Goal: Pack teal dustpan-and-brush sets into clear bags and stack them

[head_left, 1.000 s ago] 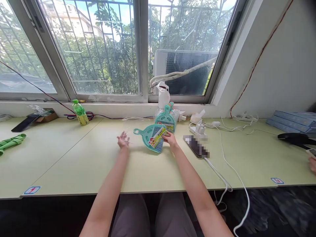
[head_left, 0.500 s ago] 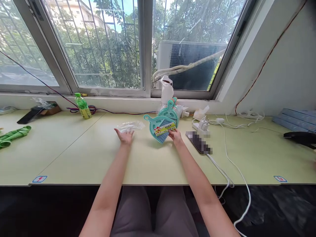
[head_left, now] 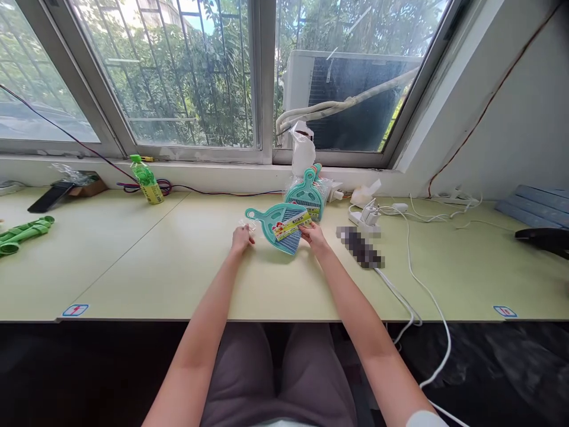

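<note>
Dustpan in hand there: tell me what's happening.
A person at the table holds a teal dustpan with a yellow label by its wide end in their right hand. Their left hand is closed near its handle, with clear plastic at the fingers. More dustpans stand behind.

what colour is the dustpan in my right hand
Teal green, seen best in the head view.

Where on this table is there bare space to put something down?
Bare: the stretch between the green rolls and the left hand, and right of the long white cable. Crowded: around the dustpans and plugs.
</note>
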Motion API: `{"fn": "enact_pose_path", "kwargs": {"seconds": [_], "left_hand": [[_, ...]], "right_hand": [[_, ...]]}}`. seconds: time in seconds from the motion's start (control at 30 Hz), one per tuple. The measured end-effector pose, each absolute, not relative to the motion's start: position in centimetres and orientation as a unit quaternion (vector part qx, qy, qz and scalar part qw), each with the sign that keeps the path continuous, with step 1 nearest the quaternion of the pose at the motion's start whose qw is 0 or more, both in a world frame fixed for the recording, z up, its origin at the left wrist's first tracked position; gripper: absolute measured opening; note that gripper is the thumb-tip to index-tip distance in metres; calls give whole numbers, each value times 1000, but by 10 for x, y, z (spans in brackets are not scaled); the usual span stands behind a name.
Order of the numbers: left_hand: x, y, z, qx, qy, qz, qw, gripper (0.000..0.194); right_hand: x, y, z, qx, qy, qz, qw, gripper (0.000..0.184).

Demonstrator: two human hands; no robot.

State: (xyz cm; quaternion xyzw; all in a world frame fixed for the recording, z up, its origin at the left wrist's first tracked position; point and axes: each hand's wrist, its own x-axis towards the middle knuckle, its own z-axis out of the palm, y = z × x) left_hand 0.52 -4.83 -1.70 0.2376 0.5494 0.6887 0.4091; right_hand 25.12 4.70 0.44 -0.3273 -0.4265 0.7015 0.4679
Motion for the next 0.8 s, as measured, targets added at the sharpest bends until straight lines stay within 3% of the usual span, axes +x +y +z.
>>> {"fn": "enact_pose_path", "kwargs": {"seconds": [0.2,0.4,0.53,0.67,0.73,0.8], "left_hand": [[10,-53,-7,205,619,693,308,30],[2,-60,4,129,491,812,289,19],[-4,-63,4,64,430,850,297,24],[-6,-72,12,80,411,809,412,53],[3,-76,16,174,423,732,504,70],[21,-76,17,280,447,629,570,71]], "right_hand": [[254,45,8,-326,-409,707,476,32],[256,43,10,-331,-402,704,484,33],[255,41,12,-335,-401,703,482,31],[253,39,12,-334,-405,705,476,30],[252,39,11,-338,-404,704,476,31],[250,37,11,-336,-405,707,473,32]]}}
